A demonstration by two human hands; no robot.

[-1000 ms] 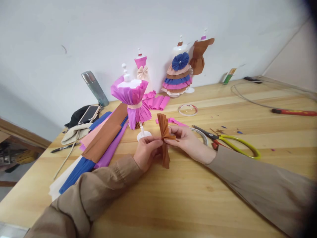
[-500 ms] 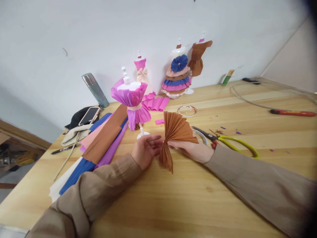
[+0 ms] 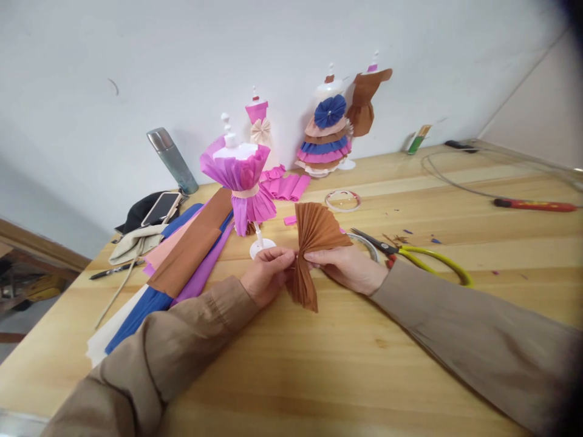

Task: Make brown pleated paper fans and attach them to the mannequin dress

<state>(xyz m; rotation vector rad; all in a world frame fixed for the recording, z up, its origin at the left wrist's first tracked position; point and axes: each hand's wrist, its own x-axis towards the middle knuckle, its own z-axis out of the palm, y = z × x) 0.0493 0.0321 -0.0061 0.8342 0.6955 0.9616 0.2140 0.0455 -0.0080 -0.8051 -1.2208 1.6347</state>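
The left hand (image 3: 266, 276) and right hand (image 3: 350, 267) meet fingertip to fingertip, both pinching the pleated brown paper (image 3: 317, 229) at its narrow waist. That grip likely keeps the folds gathered while the two ends spread: a wide fan above, a tighter tuft below. Whether anything binds the waist is hidden by the fingers. The paper looks like thin, matte crepe with crisp accordion ridges, and it is held just above the middle of the bench (image 3: 319, 364).

Yellow-handled scissors (image 3: 423, 258) lie just right of the right wrist, within easy reach. Behind the left hand stands a small white mannequin (image 3: 243, 182) in a ruffled pink paper dress. Long crepe strips (image 3: 191, 249), brown, blue, peach and purple, are stacked slantwise toward the bench's left edge. More dressed figures line its back edge by the wall.
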